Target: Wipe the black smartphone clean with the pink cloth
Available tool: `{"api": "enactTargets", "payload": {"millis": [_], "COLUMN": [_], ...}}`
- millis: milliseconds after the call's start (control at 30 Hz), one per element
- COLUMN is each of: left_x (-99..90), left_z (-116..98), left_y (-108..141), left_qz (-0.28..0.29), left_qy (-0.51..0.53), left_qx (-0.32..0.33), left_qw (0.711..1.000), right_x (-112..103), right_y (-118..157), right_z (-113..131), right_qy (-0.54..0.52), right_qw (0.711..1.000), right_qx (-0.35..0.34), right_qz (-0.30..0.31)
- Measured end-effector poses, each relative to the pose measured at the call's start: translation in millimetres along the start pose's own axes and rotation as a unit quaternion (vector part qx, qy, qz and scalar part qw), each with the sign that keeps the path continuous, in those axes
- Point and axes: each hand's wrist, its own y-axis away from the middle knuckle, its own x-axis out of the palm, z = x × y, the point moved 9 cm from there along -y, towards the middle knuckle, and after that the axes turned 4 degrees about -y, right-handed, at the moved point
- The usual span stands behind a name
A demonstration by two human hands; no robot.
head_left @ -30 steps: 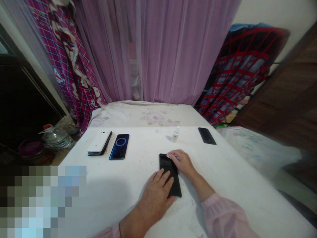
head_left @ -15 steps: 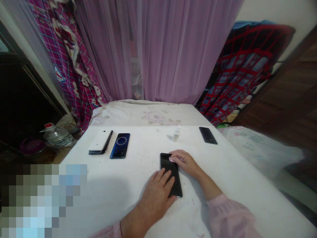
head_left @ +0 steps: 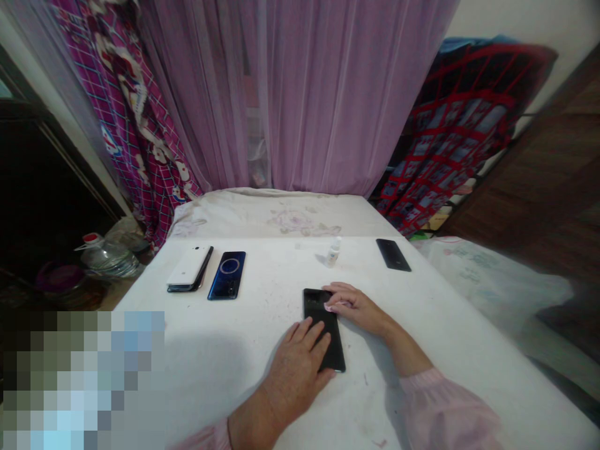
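A black phone (head_left: 335,350) lies flat on the white-covered table, slightly slanted. My left hand (head_left: 297,365) rests over its lower left part, fingers stretched across the dark surface and the thumb by the bottom edge. At the phone's upper right, my right hand (head_left: 356,309) pinches a small pale pink wad (head_left: 329,307), perhaps cotton or cloth, against the surface. Most of that wad is hidden under the fingers. Beyond the phone stands a small white bottle (head_left: 333,253), upright.
On the left lie a blue phone (head_left: 227,276) and a stack topped by a white phone (head_left: 188,265). Another dark phone (head_left: 394,255) lies at the right rear. A purple curtain (head_left: 328,100) hangs behind the table; a large water bottle (head_left: 105,256) stands off its left side.
My right hand has shifted slightly right and toward me, with the pale wad still in its fingers. My left hand and the black phone have stayed in place.
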Motion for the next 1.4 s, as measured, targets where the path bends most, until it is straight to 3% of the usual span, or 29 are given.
{"api": "enactTargets", "payload": {"millis": [133, 333, 467, 567, 767, 833, 1167, 1300, 1400], "left_x": [-0.8, -1.2, 0.4, 0.4, 1.0, 0.7, -0.3, -0.5, -0.3], "left_z": [-0.2, -0.4, -0.3, -0.1, 0.3, 0.3, -0.2, -0.3, 0.0], "left_y": [-0.5, -1.1, -0.2, 0.5, -0.2, -0.5, -1.3, -1.7, -1.2], "left_qz": [0.003, 0.005, 0.004, -0.005, 0.002, 0.007, 0.015, 0.016, 0.008], "left_qy": [0.0, 0.003, 0.002, -0.001, 0.005, 0.006, 0.006, 0.006, 0.005], "left_qx": [-0.002, -0.002, -0.001, 0.0, -0.003, -0.004, -0.007, -0.006, -0.004], "left_qw": [1.0, 1.0, 1.0, 1.0, 1.0, 1.0, 1.0, 1.0, 1.0], "right_x": [-1.3, -9.1, -9.4, -9.3, -3.8, -3.2, -10.8, -11.1, -8.7], "right_y": [5.1, -7.2, -11.5, -10.1, 3.4, 5.8, -12.7, -12.0, -8.3], "right_z": [-4.8, -12.3, -17.1, -16.9, -12.3, -10.8, -14.3, -14.1, -7.0], "right_qy": [-0.001, 0.025, 0.053, 0.03, -0.016, -0.011, 0.061, 0.064, 0.026], "right_qw": [0.999, 0.995, 0.99, 0.994, 0.999, 0.998, 0.989, 0.988, 0.996], "right_qx": [0.02, 0.011, 0.026, 0.026, 0.017, 0.018, 0.033, 0.032, 0.012], "right_qz": [0.03, -0.094, -0.13, -0.102, 0.037, 0.051, -0.128, -0.137, -0.087]}}
